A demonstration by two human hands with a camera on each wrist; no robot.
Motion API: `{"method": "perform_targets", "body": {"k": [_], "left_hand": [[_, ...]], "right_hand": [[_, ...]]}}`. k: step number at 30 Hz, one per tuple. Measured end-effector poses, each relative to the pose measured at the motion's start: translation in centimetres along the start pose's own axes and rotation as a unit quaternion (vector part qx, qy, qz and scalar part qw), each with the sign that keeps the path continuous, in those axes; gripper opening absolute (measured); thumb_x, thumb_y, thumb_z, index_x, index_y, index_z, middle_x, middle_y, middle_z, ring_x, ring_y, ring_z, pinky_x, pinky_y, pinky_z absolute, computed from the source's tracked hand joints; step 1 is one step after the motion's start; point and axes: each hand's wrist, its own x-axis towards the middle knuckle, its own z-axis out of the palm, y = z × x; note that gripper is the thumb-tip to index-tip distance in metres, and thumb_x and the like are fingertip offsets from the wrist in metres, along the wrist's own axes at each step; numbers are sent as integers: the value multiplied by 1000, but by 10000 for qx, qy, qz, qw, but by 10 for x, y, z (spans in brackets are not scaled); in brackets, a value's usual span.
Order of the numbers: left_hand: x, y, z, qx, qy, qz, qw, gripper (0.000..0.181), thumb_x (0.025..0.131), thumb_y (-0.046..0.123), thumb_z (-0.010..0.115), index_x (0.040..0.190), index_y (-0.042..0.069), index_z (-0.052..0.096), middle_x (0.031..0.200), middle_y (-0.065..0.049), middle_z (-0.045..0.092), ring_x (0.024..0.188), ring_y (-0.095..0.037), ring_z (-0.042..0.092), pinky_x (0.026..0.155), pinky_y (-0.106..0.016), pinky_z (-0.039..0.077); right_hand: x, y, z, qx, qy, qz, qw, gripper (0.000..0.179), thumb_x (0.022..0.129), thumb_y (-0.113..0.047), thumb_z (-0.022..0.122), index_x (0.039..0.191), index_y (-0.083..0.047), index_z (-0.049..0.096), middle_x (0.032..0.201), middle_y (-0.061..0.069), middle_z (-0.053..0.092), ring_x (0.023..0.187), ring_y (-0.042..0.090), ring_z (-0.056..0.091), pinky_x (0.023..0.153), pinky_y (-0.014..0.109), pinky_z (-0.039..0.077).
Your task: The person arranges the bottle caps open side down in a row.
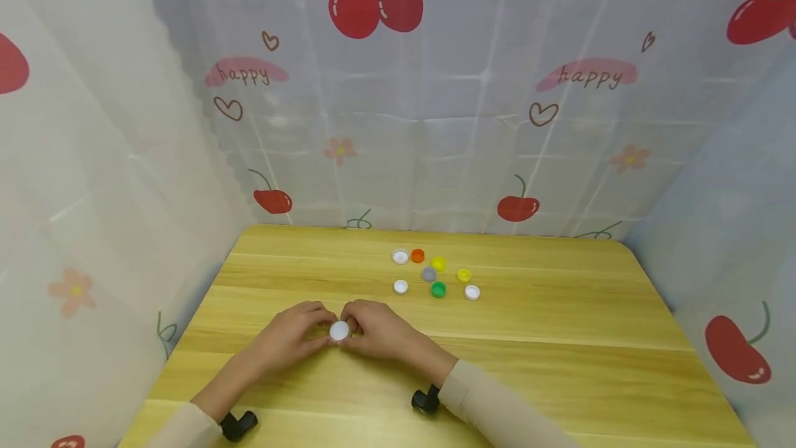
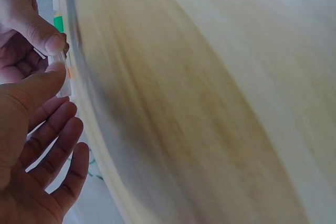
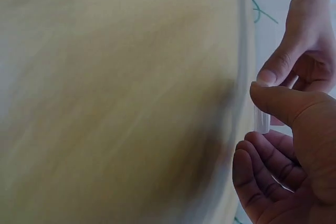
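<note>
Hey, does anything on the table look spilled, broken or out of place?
Nothing stands out. The small caps lie loosely grouped on the table, with no spill or damage visible. The left hand and right hand hold a round white piece. Fine cracks wouldn't show.

The cap (image 1: 338, 331) is white, round and low, and its side looks partly clear. Its flat face is turned upward. The left hand (image 1: 287, 336) and the right hand (image 1: 381, 332) pinch it from opposite sides; whether it touches the table (image 1: 560, 365) is unclear.
</note>
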Motion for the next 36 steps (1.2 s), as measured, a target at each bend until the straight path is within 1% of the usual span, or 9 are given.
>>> {"method": "perform_targets", "body": {"k": [3, 6, 13, 18, 26, 29, 32, 34, 36], "left_hand": [[-2, -4, 0, -45, -151, -100, 9998, 23, 100, 41, 78, 119, 30, 77, 111, 19, 68, 106, -4, 64, 90, -34, 59], [-3, -7, 2, -60, -302, -168, 9994, 22, 101, 42, 75, 119, 29, 77, 111, 18, 67, 106, -2, 61, 89, -32, 58], [-4, -10, 6, -70, -211, -182, 9996, 21, 101, 43, 76, 118, 31, 77, 112, 18, 66, 106, -4, 62, 89, -33, 58], [-4, -8, 6, -126, -344, -365, 9987, 24, 99, 43, 78, 120, 32, 76, 114, 18, 64, 108, -3, 60, 91, -31, 57], [-1, -6, 2, -232, -306, -320, 9988, 26, 96, 38, 82, 119, 27, 77, 113, 15, 65, 106, -8, 62, 93, -34, 57], [0, -6, 1, -267, -335, -357, 9984, 32, 95, 45, 82, 121, 27, 76, 114, 14, 66, 107, -8, 64, 95, -36, 58], [3, -5, 1, -238, -400, -421, 9980, 44, 94, 55, 80, 126, 25, 75, 118, 13, 68, 112, -9, 65, 99, -39, 58], [6, -4, 1, -208, -440, -444, 9978, 51, 93, 58, 79, 131, 24, 74, 122, 12, 69, 116, -10, 65, 102, -42, 58], [11, -1, 2, -155, -461, -439, 9979, 53, 95, 59, 76, 135, 24, 72, 126, 11, 69, 120, -11, 65, 104, -43, 58]], "right_hand": [[5, -2, 7, -15, -55, 104, 9999, 26, 97, -35, 83, 109, -18, 68, 87, -6, 60, 73, 1, 46, 65, 16, 39], [8, -2, 10, -27, -132, 194, 9997, 26, 96, -34, 84, 108, -17, 69, 87, -7, 61, 74, 1, 48, 65, 16, 41], [10, -3, 8, 117, -210, 339, 9991, 27, 94, -32, 86, 111, -17, 70, 91, -9, 65, 75, 1, 52, 68, 16, 46], [8, -3, 9, 147, -203, 357, 9990, 29, 94, -31, 86, 112, -17, 69, 90, -8, 63, 75, 1, 50, 69, 16, 45], [8, 2, 10, 93, -108, 369, 9992, 31, 94, -34, 86, 114, -18, 68, 91, -8, 59, 77, 2, 48, 70, 17, 42], [8, 2, 8, 83, -150, 374, 9992, 34, 94, -35, 86, 117, -18, 68, 93, -8, 60, 78, 2, 49, 71, 17, 43], [6, 2, 5, 85, -231, 358, 9991, 41, 93, -37, 86, 123, -15, 69, 96, -6, 62, 81, 3, 51, 73, 18, 45], [4, 2, 4, 93, -258, 356, 9990, 45, 94, -38, 86, 127, -14, 68, 98, -6, 64, 82, 3, 52, 75, 18, 47], [1, 5, 2, 134, -234, 372, 9989, 47, 94, -39, 85, 130, -12, 68, 100, -5, 65, 84, 3, 53, 76, 18, 48]]}}
